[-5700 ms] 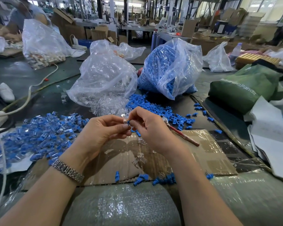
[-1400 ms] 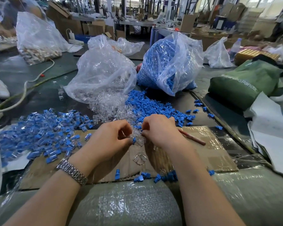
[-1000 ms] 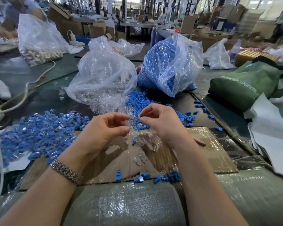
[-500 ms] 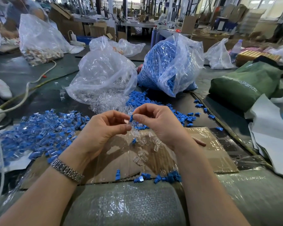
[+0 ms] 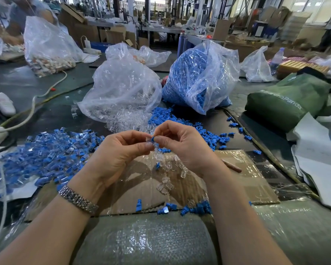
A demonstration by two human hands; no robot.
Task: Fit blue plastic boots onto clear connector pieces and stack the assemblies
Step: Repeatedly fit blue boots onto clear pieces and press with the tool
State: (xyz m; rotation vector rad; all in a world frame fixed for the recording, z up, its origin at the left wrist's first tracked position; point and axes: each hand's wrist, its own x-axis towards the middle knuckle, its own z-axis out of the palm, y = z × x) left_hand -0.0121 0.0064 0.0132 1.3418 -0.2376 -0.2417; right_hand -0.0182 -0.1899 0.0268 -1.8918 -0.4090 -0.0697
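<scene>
Your left hand (image 5: 120, 153) pinches a clear connector piece (image 5: 149, 140); your right hand (image 5: 182, 148) pinches a blue boot (image 5: 153, 139) against it, both raised above the cardboard (image 5: 237, 180). Finished assemblies (image 5: 46, 155) heaped on the surface (image 5: 52, 111) at left; bag of boots (image 5: 199, 79) sits behind.

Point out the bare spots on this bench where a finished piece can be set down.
Free: the cardboard sheet right of the right hand, around the red pencil, and its near left part below the left hand. Crowded: the assembled pile at left, loose blue boots behind the hands, clear connectors mid-sheet.
</scene>
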